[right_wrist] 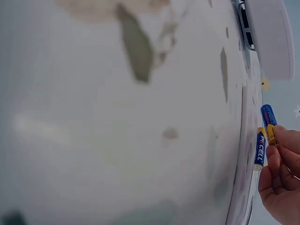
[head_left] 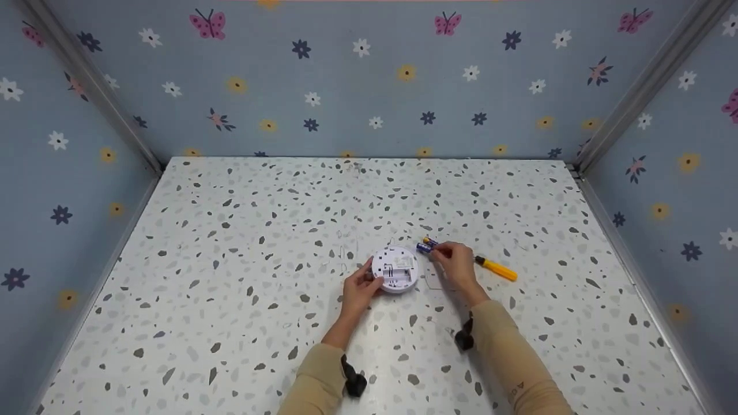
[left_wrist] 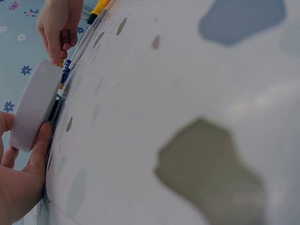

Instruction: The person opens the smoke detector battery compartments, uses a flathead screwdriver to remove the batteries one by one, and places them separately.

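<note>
A round white device (head_left: 395,268) lies with its battery compartment facing up, and the compartment shows no battery inside. My left hand (head_left: 358,291) grips its left edge between thumb and fingers. Just right of it, my right hand (head_left: 455,265) pinches a blue and yellow battery (right_wrist: 268,115) by one end, above the table. A second battery (right_wrist: 260,149), lettered PKCELL, is behind the pinched one in the right wrist view. Below the right hand, a thin white flat piece (head_left: 433,281) blends into the tabletop.
A screwdriver with a yellow handle (head_left: 499,270) lies right of the right hand. The speckled white table (head_left: 259,259) is bounded by a patterned blue back wall (head_left: 340,75) and side walls. Black straps with small cameras sit on both wrists.
</note>
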The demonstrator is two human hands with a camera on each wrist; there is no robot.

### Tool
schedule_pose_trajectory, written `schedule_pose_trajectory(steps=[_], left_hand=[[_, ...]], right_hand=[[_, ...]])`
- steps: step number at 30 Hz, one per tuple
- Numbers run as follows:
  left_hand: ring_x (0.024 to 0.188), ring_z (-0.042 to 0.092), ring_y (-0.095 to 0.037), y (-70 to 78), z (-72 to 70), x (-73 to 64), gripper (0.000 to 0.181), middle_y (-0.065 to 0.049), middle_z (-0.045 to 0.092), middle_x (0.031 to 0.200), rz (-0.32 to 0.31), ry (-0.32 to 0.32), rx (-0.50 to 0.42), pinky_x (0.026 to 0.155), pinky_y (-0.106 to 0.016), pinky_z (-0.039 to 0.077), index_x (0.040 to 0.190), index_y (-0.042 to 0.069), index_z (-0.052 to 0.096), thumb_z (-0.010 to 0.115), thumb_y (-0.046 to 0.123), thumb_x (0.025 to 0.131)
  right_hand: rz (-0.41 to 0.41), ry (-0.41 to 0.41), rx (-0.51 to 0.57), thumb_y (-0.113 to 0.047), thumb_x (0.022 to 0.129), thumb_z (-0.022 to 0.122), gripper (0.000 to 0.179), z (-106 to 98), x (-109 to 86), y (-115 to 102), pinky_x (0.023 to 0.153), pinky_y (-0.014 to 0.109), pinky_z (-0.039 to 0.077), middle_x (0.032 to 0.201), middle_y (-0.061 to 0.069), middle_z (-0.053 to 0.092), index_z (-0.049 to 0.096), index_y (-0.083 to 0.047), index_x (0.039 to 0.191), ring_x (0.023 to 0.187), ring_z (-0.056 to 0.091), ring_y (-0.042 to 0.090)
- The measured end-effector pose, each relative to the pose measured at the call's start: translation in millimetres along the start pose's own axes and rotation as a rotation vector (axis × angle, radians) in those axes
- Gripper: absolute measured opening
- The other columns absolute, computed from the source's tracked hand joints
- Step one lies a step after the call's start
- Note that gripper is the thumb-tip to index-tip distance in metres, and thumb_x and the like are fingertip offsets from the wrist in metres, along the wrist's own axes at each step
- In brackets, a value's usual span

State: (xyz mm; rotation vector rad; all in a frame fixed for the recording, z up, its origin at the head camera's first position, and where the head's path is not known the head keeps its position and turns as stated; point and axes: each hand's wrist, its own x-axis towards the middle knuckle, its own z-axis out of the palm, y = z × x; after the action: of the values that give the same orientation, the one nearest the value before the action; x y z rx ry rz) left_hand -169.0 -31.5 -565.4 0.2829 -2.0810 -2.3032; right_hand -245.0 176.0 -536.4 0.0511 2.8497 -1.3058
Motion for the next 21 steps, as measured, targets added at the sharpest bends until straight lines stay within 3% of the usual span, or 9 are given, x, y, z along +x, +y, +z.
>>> schedule_pose_trajectory(steps=[10, 21], left_hand=[[0.074, 0.055, -0.013, -1.4, 0.8, 1.9, 0.052, -0.013, 0.053, 0.091, -0.016, -0.001, 0.004, 0.069, -0.028, 0.052, 0.128, 0.009, 0.048, 0.062, 0.000, 0.078], [0.074, 0.054, -0.013, -0.1, 0.5, 1.2, 0.051, -0.011, 0.054, 0.088, -0.014, 0.015, 0.029, 0.068, -0.024, 0.051, 0.126, 0.009, 0.049, 0.062, 0.000, 0.078]], right_hand=[[0.130, -0.061, -0.006, -0.014, 0.084, 0.061, 0.017, -0.4, 5.1, -5.8, 0.070, 0.029, 0.045, 0.087, 0.008, 0.060, 0.065, -0.004, 0.097, 0.078, 0.051, 0.019], [0.156, -0.096, -0.043, -0.012, 0.081, 0.063, 0.017, 0.8, 7.3, -5.6, 0.073, 0.030, 0.045, 0.089, 0.007, 0.059, 0.064, -0.005, 0.097, 0.081, 0.052, 0.019]])
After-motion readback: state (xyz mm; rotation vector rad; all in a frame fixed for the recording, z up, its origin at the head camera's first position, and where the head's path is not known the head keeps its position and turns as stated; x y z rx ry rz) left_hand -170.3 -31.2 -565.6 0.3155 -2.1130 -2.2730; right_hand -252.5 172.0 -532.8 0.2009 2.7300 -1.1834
